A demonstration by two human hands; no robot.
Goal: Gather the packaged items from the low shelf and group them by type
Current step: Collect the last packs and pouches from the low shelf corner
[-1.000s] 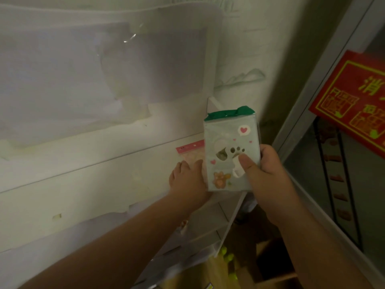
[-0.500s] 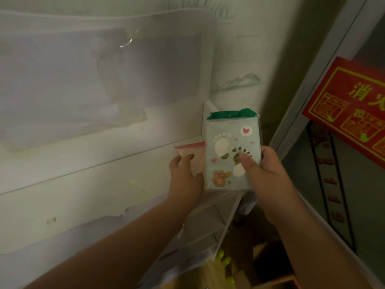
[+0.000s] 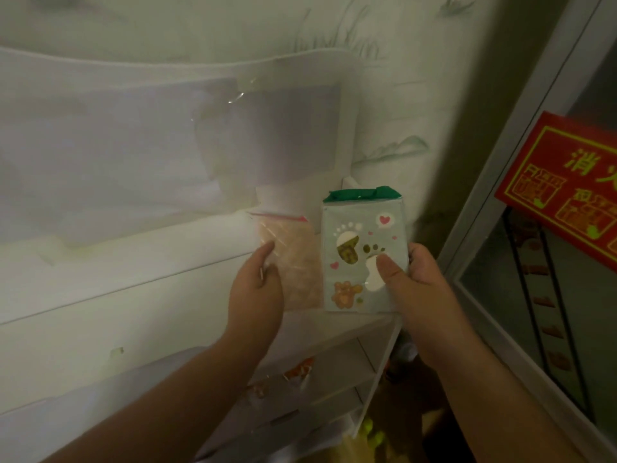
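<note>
In the head view the right hand (image 3: pixel 420 282) pinches a pale mint plastic packet with a green top strip and printed footprints and paw marks (image 3: pixel 364 252), thumb on its front and fingers curled behind, holding it upright above the right end of the white shelf unit (image 3: pixel 334 332). Just left of it, the left hand (image 3: pixel 257 289) has lifted a clear packet of pinkish contents with a red seal strip (image 3: pixel 290 259) up from the shelf since a second ago, fingers clamped on its left edge, though blur hides the exact grip. With both types now side by side, sorting looks underway.
</note>
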